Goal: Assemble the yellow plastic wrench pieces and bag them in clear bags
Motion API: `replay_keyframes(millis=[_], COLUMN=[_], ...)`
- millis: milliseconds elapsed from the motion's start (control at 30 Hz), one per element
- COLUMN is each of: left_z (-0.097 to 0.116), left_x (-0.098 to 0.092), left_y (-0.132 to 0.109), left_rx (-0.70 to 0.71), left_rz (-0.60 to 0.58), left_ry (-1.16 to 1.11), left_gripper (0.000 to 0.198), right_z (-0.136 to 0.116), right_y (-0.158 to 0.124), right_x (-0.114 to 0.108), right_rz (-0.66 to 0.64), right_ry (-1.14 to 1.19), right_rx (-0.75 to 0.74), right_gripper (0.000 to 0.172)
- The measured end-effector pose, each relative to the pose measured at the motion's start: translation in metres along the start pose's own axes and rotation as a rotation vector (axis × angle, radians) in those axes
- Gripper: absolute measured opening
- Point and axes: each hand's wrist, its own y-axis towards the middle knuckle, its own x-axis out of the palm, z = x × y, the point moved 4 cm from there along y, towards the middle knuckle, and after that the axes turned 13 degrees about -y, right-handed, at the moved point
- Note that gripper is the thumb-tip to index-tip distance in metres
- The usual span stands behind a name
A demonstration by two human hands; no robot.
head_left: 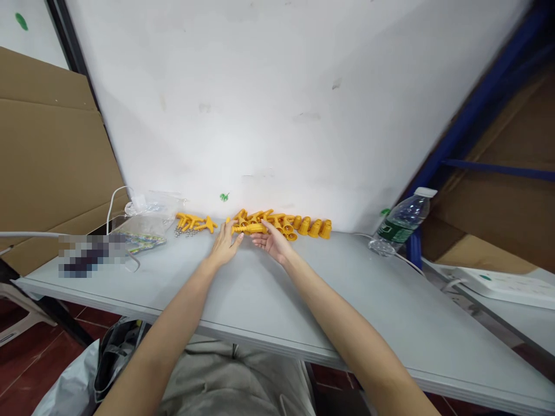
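A ridged yellow plastic piece (249, 229) lies crosswise between my two hands, just above the table. My left hand (222, 247) is closed around its left end. At its other end, the wider one, are the thumb and fingers of my right hand (274, 242). Behind them is a pile of yellow plastic parts (264, 216), some cone-shaped and hollow. Several yellow cups (315, 227) stand in a row on the right. Left of my hands are yellow T-shaped pieces (189, 221), with small shiny metal bits (186, 233) in front of them.
A clear plastic bag (154, 211) and a pixelated item (89, 254) lie on the left of the grey table (260, 300). A water bottle (401, 222) leans at the right. A cardboard box (47, 156), a blue frame (459, 133) and a white power strip (503, 284) flank the table.
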Motion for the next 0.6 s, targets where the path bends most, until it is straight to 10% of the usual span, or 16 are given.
replay_keyframes(millis=[300,600], left_z=[-0.035,-0.07], left_x=[-0.036,-0.033], left_y=[0.009,0.008], left_rx=[-0.354,-0.515], left_rz=[0.73,0.757], left_ry=[-0.368,-0.432], left_gripper=[0.038,0.024], right_z=[-0.03,0.001], right_y=[0.047,0.081], right_x=[0.027,0.09], right_rz=[0.27,0.204], right_ry=[-0.249,-1.569], right_rx=[-0.344,-0.591], right_gripper=[0.031,0.037])
